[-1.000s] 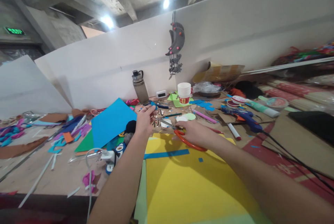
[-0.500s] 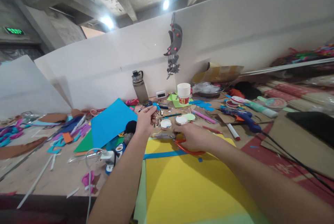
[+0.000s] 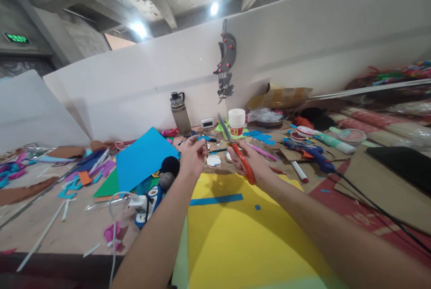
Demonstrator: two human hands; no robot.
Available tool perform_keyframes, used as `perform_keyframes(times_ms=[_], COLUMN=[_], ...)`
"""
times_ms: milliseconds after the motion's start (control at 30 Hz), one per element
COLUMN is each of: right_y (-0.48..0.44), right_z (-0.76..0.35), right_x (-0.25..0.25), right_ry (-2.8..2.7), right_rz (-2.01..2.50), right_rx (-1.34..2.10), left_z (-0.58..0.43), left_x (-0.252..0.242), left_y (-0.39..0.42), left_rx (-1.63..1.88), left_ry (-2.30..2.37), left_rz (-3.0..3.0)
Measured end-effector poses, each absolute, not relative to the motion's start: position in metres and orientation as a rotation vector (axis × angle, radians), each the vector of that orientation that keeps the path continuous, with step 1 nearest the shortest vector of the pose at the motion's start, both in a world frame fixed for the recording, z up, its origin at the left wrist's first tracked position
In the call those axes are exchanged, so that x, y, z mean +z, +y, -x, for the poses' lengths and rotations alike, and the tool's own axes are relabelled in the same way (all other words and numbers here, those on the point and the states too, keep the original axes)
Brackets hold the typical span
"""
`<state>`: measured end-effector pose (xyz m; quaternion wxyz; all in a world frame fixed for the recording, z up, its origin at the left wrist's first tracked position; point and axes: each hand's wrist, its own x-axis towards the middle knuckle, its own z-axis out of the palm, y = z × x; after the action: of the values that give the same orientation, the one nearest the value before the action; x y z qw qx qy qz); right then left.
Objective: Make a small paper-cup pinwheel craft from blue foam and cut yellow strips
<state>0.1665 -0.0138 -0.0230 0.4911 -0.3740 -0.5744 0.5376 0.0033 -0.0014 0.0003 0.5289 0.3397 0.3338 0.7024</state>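
Note:
My right hand (image 3: pixel 253 167) is closed around the red handles of a pair of scissors (image 3: pixel 235 147), whose blades point up and away over the table. My left hand (image 3: pixel 192 156) is raised beside it, fingers pinched on a small piece I cannot make out. Both hands hover above the far edge of a large yellow sheet (image 3: pixel 242 235), which carries a blue paper strip (image 3: pixel 216 199). A small white round lid (image 3: pixel 213 160) lies just beyond the hands.
A blue sheet (image 3: pixel 143 156) and green sheet lie to the left among paper scraps. A water bottle (image 3: pixel 180 112), stacked paper cups (image 3: pixel 237 120), a blue glue gun (image 3: pixel 311 151) with black cable, and markers crowd the back. A white partition wall stands behind.
My right hand has lifted the scissors off the table and turned the blades upward. My left hand has drawn slightly nearer, staying pinched.

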Motion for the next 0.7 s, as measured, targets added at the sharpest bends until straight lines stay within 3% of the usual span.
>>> perform_keyframes(times_ms=[167,700], right_y=[-0.018,-0.006], right_z=[-0.167,-0.177], right_x=[-0.018,-0.029], right_ry=[-1.181,-1.397], right_rz=[0.798,0.824], right_rx=[1.283,1.014], left_z=[-0.028,-0.019], left_x=[-0.007,0.001], left_y=[-0.016,-0.018], left_rx=[1.477,1.204], left_ry=[0.811,1.167], left_rz=[-0.914,-1.573])
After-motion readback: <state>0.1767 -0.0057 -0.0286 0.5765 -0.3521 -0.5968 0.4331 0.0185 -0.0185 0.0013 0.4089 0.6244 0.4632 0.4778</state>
